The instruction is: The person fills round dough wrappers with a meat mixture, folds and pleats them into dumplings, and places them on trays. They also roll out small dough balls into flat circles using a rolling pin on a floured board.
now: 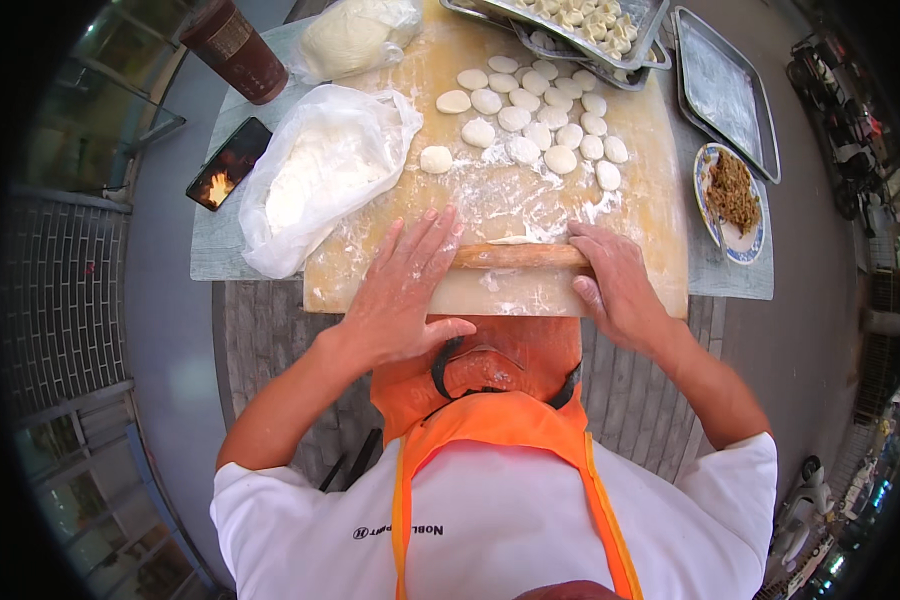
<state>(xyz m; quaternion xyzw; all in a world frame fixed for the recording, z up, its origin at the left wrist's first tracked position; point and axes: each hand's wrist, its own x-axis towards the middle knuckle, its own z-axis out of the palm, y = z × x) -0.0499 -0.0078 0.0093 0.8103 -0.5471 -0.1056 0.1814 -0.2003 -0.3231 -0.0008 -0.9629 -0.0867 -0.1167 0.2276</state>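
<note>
A wooden rolling pin [521,256] lies crosswise near the front edge of a floury wooden board [367,262]. My left hand [409,292] holds the pin's left end down under its palm, fingers stretched forward and thumb out to the side. Around the right end my right hand [613,281] is curled, with its thumb on the near side. A thin pale edge of dough [517,240] shows just beyond the pin; the rest of it is hidden. Several floured dough discs [524,100] are spread farther up the board, and one dough piece [436,159] sits apart at their left.
Left of the board are an open plastic bag of flour [315,180], a smartphone [229,163], a dark red cup [236,52] and bagged dough [356,37]. Trays of shaped dumplings [592,26] stand behind. At the right are metal trays [727,90] and a plate of filling [733,196].
</note>
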